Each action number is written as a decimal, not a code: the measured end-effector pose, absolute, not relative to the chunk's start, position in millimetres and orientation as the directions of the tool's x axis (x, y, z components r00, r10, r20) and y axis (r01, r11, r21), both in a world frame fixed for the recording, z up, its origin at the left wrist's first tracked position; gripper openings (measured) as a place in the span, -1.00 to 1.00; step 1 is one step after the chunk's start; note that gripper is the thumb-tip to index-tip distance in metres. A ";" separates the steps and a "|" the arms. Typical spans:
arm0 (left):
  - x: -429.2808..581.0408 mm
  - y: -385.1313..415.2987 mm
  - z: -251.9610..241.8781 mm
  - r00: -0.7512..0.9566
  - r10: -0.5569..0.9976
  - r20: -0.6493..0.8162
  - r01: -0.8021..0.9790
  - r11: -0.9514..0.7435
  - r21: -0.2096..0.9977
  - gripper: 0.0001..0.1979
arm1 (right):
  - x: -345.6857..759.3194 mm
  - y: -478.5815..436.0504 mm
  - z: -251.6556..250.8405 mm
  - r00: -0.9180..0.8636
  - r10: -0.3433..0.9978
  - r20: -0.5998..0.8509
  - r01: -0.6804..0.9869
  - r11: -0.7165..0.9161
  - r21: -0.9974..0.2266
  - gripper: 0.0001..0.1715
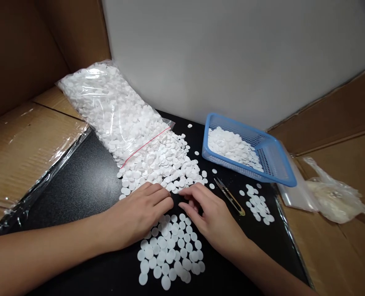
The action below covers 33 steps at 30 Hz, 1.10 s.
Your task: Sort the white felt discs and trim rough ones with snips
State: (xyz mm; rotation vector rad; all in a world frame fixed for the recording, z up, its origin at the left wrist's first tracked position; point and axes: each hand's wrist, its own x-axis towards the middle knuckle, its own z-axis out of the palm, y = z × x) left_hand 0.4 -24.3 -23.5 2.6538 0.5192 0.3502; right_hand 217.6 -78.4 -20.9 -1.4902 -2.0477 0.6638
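Small white round discs lie in a dense pile (160,162) on the black table, spilling from the mouth of a clear zip bag (108,102) full of the same discs. My left hand (145,209) rests palm down at the pile's near edge, its fingers loosely bent and its thumb hidden. Opposite it is my right hand (208,213), thumb and forefinger apart at the discs, the other fingers curled under. Nothing shows held in either hand. Nearer to me, below both hands, a looser group of discs (170,255) is spread mostly in one layer.
A blue plastic basket (250,168) at the back right contains a heap of discs. Thread snips (230,196) lie right of my right hand, near a small disc cluster (259,205). A knotted plastic bag (335,197) sits on cardboard at the right. A pale wall (225,57) rises behind.
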 end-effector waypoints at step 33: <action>6.9 -19.8 -24.5 0.764 0.630 0.139 0.369 -0.604 0.706 -0.78 | 238.9 -76.7 -20.6 -0.295 0.955 0.021 0.659 0.219 -0.720 -0.81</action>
